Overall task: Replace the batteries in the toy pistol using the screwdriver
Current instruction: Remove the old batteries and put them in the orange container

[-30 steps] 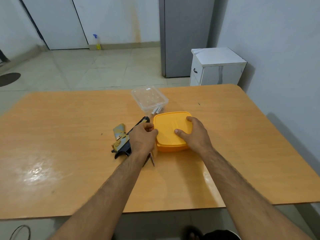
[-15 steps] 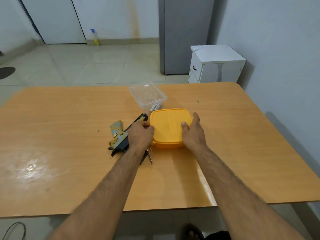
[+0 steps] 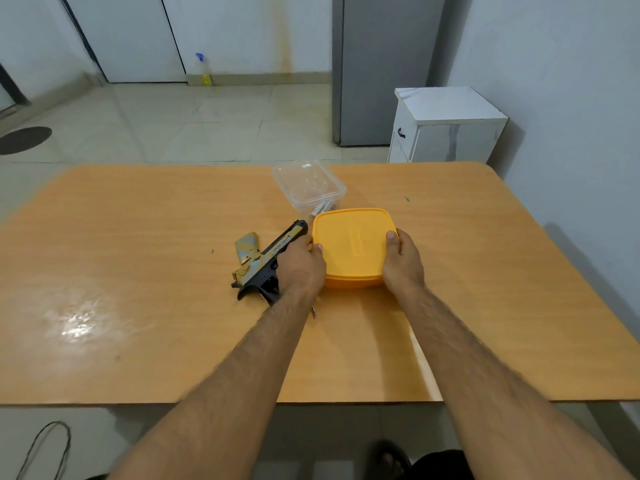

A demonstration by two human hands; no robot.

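A yellow lidded box [image 3: 351, 245] sits mid-table. My left hand [image 3: 300, 270] grips its left side and my right hand [image 3: 401, 263] grips its right side, thumbs on the lid. The toy pistol [image 3: 265, 263], black and gold with a camouflage grip, lies on the table just left of my left hand, partly under it. A metal screwdriver tip [image 3: 313, 311] pokes out below my left wrist; the rest of the tool is hidden. Batteries [image 3: 322, 207] show inside the clear container behind the box.
A clear plastic container [image 3: 308, 185] stands just behind the yellow box on the wooden table [image 3: 138, 271]. Beyond the table are a white cabinet [image 3: 446, 126], a grey fridge [image 3: 384, 67] and a spray bottle [image 3: 204, 69] on the floor.
My right hand slid from the top of the lid to the box's right side. My left hand stayed at the left side. The view tilted slightly.
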